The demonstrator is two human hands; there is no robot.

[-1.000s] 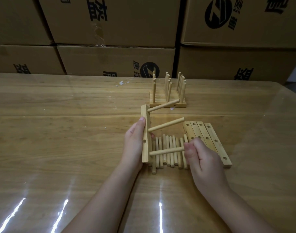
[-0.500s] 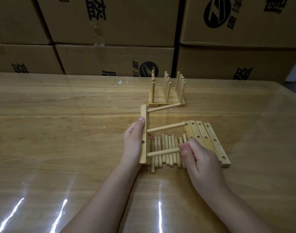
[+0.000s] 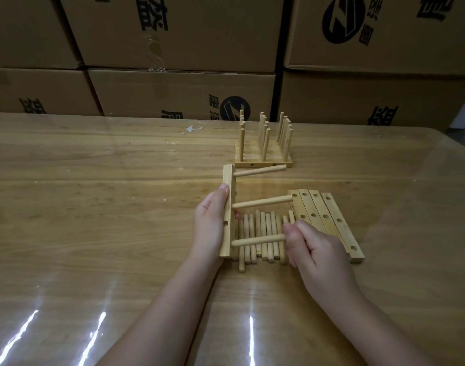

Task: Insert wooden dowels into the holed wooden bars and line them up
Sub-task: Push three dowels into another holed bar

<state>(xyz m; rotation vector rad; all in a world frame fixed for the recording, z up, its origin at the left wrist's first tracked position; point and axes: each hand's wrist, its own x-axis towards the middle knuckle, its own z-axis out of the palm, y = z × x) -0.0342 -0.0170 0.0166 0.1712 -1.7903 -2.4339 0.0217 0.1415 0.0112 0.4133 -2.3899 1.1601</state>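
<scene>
A wooden bar (image 3: pixel 228 207) with three dowels in it
The left hand (image 3: pixel 210 223) grips the bar on the table (image 3: pixel 94 207); the right hand (image 3: pixel 316 249) seems to pinch its nearest dowel (image 3: pixel 257 239). The loose dowels (image 3: pixel 263 225) lie just right of the bar, spare bars (image 3: pixel 329 220) past them, boxes (image 3: pixel 173 85) behind.

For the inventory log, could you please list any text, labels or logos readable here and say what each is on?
Cardboard boxes: large black printed characters, cropped and apparently upside down; I cannot read them.
Round black logo on the boxes: a slanted mark, no legible letters.
Wooden bars and dowels: no text.
</scene>
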